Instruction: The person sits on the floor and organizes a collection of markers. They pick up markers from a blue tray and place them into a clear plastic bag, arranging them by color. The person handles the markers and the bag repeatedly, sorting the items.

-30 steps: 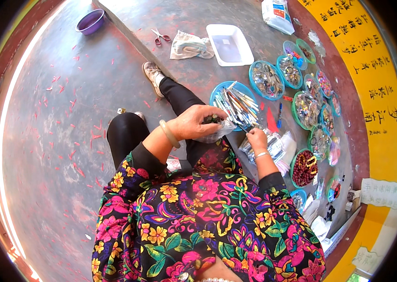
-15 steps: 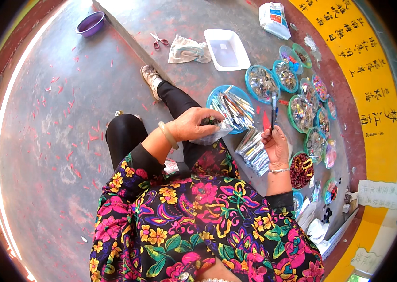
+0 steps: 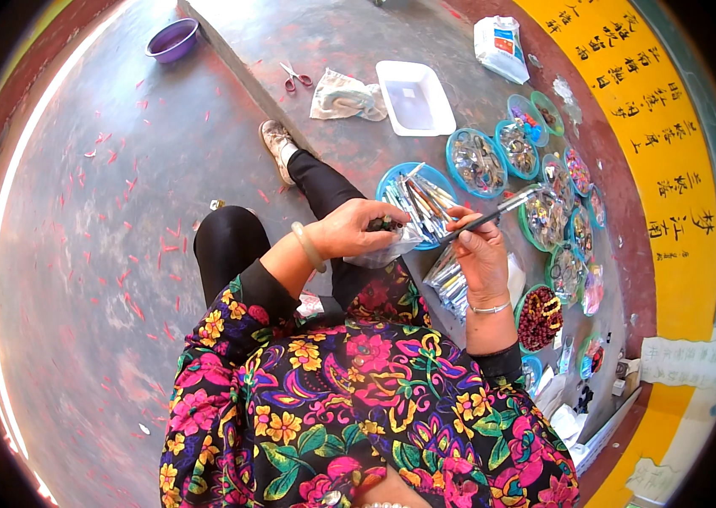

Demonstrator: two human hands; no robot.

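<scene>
My left hand (image 3: 345, 229) is closed around a clear plastic bag (image 3: 381, 251) above my thigh. Small dark items show between its thumb and fingers; their kind is not clear. Pinched in the fingers of my right hand (image 3: 485, 258) is a slim pen (image 3: 517, 201), dark at the end near the bag and clear towards the other end. It tilts up to the right. Just beyond both hands, a blue basket (image 3: 387, 175) holds many pens. A second pile of pens (image 3: 447, 275) lies beside my right wrist, partly covered by the hand.
Several round baskets of small trinkets (image 3: 476, 161) crowd the right side, with dark red beads (image 3: 536, 320) in one. Farther off are a white tub (image 3: 445, 125), a cloth (image 3: 345, 97), red-handled scissors (image 3: 294, 79), a white packet (image 3: 500, 46) and a purple basin (image 3: 173, 42).
My right hand has moved left, closer to the bag, and the pen has swung from nearly upright to a slant. My left hand stays nearly in place with the bag.
</scene>
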